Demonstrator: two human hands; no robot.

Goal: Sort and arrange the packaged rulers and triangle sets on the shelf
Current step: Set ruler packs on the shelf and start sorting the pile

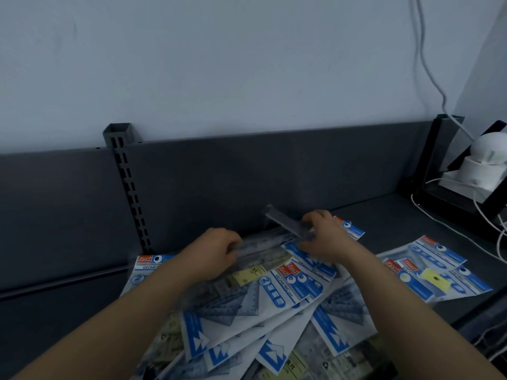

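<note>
Ruler (282, 219) is sticking up-left out of the right hand (326, 237), which is pinching its near end; left hand (216, 253) is gripping the flat ruler bundle (260, 249) just beside it.

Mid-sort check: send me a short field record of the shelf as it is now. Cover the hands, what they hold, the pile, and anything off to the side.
left hand: grips one end of the clear rulers at the back of the pile
right hand: holds a dark ruler, raised and tilted near the back panel
pile: triangle set packs overlapping askew, with yellow-labelled ruler packs among them
side packs: lying apart, at the right of the shelf
other: white device with cables, far right
</note>
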